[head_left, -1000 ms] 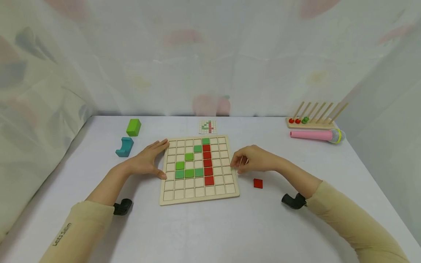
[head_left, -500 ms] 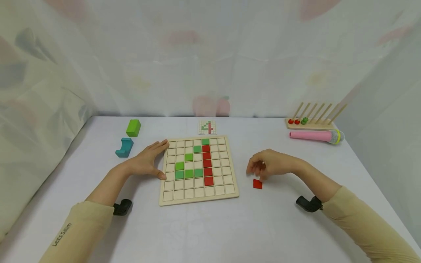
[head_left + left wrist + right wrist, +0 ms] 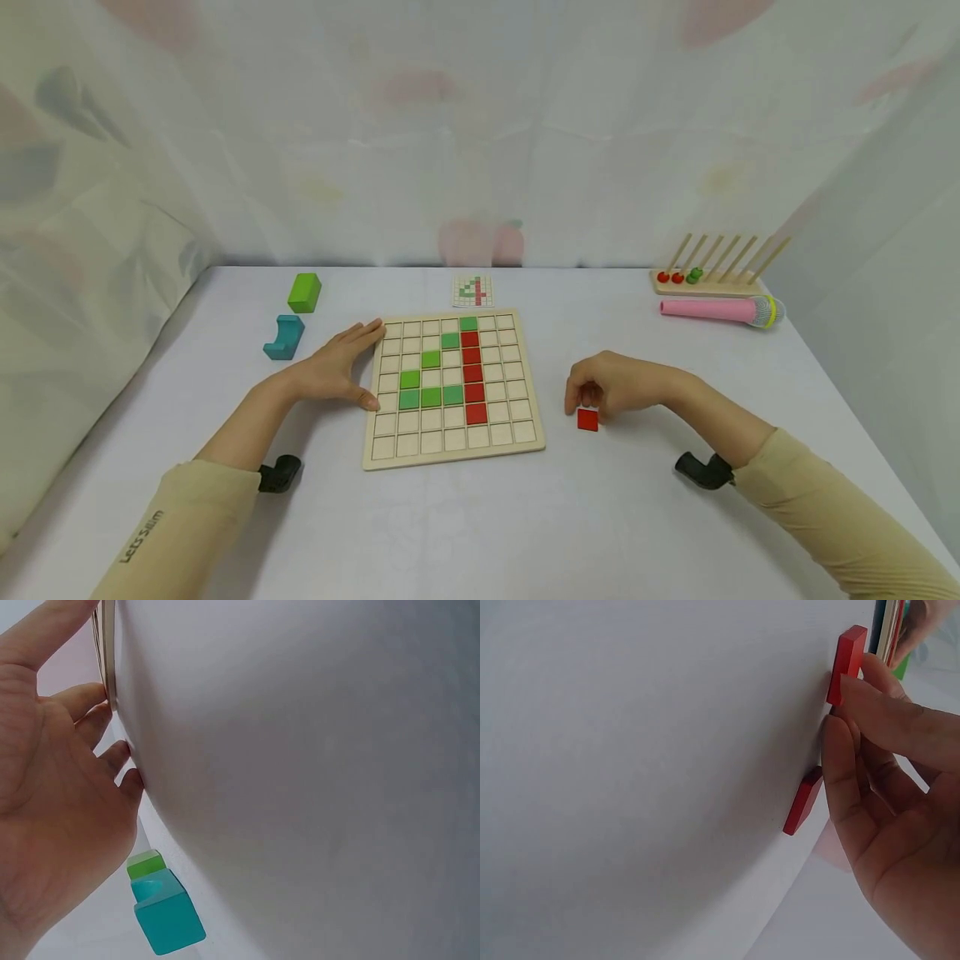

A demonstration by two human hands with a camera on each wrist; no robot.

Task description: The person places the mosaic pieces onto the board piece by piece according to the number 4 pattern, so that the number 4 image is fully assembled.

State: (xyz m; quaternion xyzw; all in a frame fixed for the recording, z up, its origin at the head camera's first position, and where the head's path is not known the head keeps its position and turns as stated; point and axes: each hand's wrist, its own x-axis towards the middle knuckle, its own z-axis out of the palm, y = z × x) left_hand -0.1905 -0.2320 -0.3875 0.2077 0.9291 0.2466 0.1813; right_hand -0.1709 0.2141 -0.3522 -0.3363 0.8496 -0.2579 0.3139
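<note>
My left hand rests at the left side of a wooden grid board, thumb and fingers spread along its edge. Green tiles and a red column of tiles sit in the board's cells. To the right of the board, my right hand has thumb and index finger on either side of a loose red tile on the table. In the right wrist view, the thumb lies against this red tile. A second red tile lies below the other fingers there; in the head view it is hidden.
A small pattern card lies behind the board. At the left are a green block and a teal arch-shaped block. At the right back stand a peg rack with red and green beads and a pink toy microphone.
From the board's right edge my right hand has moved right and towards me, then down to the loose red tile, closing thumb and finger about it. The left hand stays put.
</note>
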